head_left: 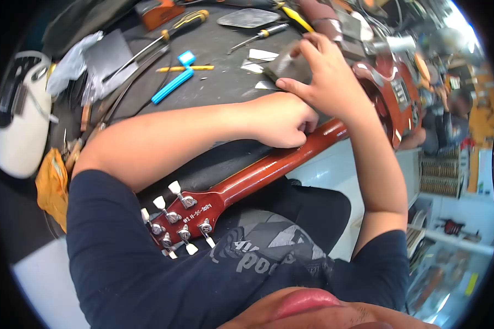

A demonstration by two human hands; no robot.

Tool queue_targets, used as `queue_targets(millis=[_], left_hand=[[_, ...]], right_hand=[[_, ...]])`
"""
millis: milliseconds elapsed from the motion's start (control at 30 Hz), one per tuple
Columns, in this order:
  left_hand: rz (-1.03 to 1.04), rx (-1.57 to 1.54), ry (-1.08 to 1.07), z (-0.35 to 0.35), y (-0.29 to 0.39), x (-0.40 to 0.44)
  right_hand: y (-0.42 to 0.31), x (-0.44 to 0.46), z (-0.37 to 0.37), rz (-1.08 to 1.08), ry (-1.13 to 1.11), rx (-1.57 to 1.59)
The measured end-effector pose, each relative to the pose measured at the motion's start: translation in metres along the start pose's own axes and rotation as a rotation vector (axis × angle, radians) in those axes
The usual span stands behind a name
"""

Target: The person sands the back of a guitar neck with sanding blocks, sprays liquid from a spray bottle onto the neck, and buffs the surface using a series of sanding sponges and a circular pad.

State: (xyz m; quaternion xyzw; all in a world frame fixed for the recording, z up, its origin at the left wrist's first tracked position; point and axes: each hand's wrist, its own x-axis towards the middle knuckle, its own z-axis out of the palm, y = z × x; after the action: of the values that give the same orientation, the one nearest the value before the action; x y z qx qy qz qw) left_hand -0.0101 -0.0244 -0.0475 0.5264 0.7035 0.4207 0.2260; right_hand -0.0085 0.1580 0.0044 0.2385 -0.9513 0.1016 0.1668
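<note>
A glossy red-brown electric guitar (269, 167) lies back side up across my lap and the bench edge. Its headstock, with white-buttoned tuners and stamped numbers, points to the lower left. My left hand (285, 119) is closed in a fist against the neck's far edge; its curled fingers hide whatever is in them. Just beyond it, my right hand (332, 77) has thumb and fingers around the edge of a dark grey flat-sided block (292, 64) on the bench. What the block is made of cannot be made out.
On the dark bench (219, 52) lie a small screwdriver (258, 37), a larger screwdriver (186, 23), a yellow pencil (200, 68), a blue-handled tool (173, 86) and white paper pieces (252, 66). A white device (24, 115) stands left. Another person (450, 120) is at right.
</note>
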Motion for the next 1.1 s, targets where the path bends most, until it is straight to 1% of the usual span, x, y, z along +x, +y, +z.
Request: queue_targets(millis=[33,67,167,200,233,300,333,367,400,433,467,500,533,567,633,667,700,733,767,800,833,900,967,1000,1033,1100], left_hand=[[-0.001,0.0,0.001,0.0,0.0,-0.001],[0.005,0.0,-0.017,0.001,0.001,-0.002],[0.02,0.03,-0.055,-0.002,0.003,-0.003],[0.019,0.026,-0.079,-0.004,0.003,-0.002],[0.016,0.029,-0.068,-0.004,0.001,-0.002],[0.023,0.03,-0.04,-0.002,-0.002,-0.002],[-0.007,-0.004,-0.058,-0.001,0.0,-0.001],[-0.04,-0.029,-0.068,-0.002,0.003,0.0],[-0.086,-0.059,-0.081,-0.003,0.005,0.0],[-0.091,-0.09,-0.092,-0.002,0.003,0.001],[-0.099,-0.123,-0.105,-0.001,0.001,0.002],[-0.107,-0.15,-0.115,-0.002,-0.001,0.002],[-0.138,-0.234,-0.104,-0.005,-0.001,0.004],[-0.173,-0.322,-0.098,-0.007,0.0,0.004],[-0.258,-0.495,-0.09,-0.007,0.0,0.0],[-0.241,-0.528,-0.08,-0.009,-0.008,0.002],[-0.264,-0.485,-0.019,-0.01,-0.006,0.002],[-0.263,-0.457,-0.015,-0.011,-0.005,0.003],[-0.261,-0.43,-0.006,-0.011,-0.005,0.002],[-0.267,-0.476,-0.031,-0.011,-0.004,0.001],[-0.267,-0.516,-0.05,-0.011,-0.006,0.003],[-0.259,-0.516,-0.058,-0.012,-0.009,0.004],[-0.261,-0.518,-0.059,-0.011,-0.009,0.004],[-0.253,-0.478,-0.056,-0.011,-0.008,0.004],[-0.251,-0.493,-0.064,-0.01,-0.009,0.003],[-0.236,-0.512,-0.07,-0.011,-0.01,0.002]], right_hand=[[-0.003,-0.002,0.009,0.022,0.006,-0.022],[0.001,-0.001,0.009,0.099,-0.089,0.038],[0.003,-0.004,0.006,0.138,-0.028,0.071],[0.002,-0.01,0.0,0.06,0.146,0.044],[-0.001,-0.019,-0.009,0.03,0.318,-0.005],[-0.007,-0.056,-0.039,0.295,0.38,0.263],[-0.003,-0.078,-0.04,0.336,0.496,0.468],[-0.014,-0.095,-0.046,0.48,0.569,0.583],[-0.009,-0.119,-0.044,0.508,0.532,0.373],[-0.003,-0.147,-0.036,0.528,0.491,0.166],[-0.019,-0.162,-0.025,0.461,0.471,0.119],[-0.053,-0.168,-0.018,0.398,0.379,0.038],[-0.091,-0.169,-0.016,0.393,0.264,0.136],[-0.111,-0.175,-0.005,0.322,0.259,0.239],[-0.109,-0.179,-0.011,0.264,0.21,0.233],[-0.091,-0.18,-0.011,0.365,0.285,0.137],[-0.063,-0.181,-0.008,0.466,0.358,0.038],[-0.041,-0.173,-0.009,0.578,0.429,-0.042],[-0.04,-0.171,-0.01,0.616,0.462,-0.063],[-0.061,-0.175,-0.009,0.511,0.386,0.008],[-0.1,-0.169,-0.012,0.397,0.316,0.072],[-0.143,-0.178,-0.006,0.256,0.192,0.341],[-0.113,-0.178,-0.006,0.299,0.265,0.228],[-0.088,-0.178,-0.005,0.399,0.343,0.095],[-0.062,-0.174,-0.003,0.535,0.441,0.046],[-0.079,-0.181,0.004,0.567,0.435,0.015]])
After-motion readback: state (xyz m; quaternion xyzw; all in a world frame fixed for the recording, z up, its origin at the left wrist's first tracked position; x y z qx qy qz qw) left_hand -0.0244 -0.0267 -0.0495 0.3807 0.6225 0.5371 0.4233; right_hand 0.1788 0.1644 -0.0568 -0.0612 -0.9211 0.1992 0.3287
